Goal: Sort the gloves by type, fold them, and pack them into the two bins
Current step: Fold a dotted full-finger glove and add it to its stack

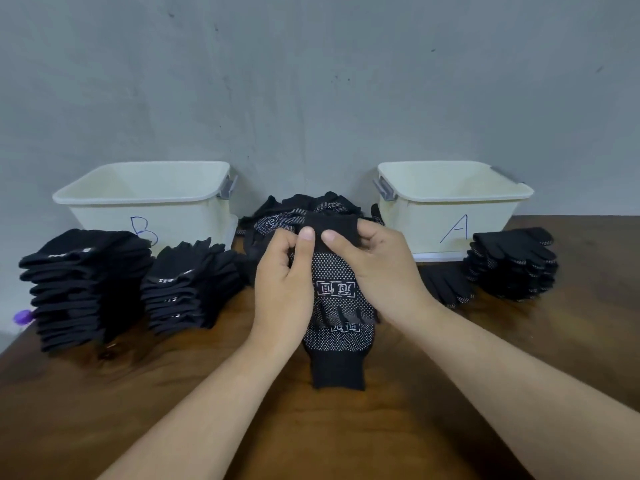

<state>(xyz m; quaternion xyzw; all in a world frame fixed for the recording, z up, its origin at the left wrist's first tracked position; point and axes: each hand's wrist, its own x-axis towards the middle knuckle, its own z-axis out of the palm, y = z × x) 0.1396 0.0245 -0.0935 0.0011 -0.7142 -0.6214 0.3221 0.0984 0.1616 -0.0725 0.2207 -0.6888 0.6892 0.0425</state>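
I see a dotted glove (341,306) mid-tabletop (346,438), its cuff toward me. My left hand (284,289) and right hand (377,271) pinch its far end, fingers (306,234) closed on the cloth. Behind lies a glove pile (304,209), between bin B (149,199) and bin A (450,202).
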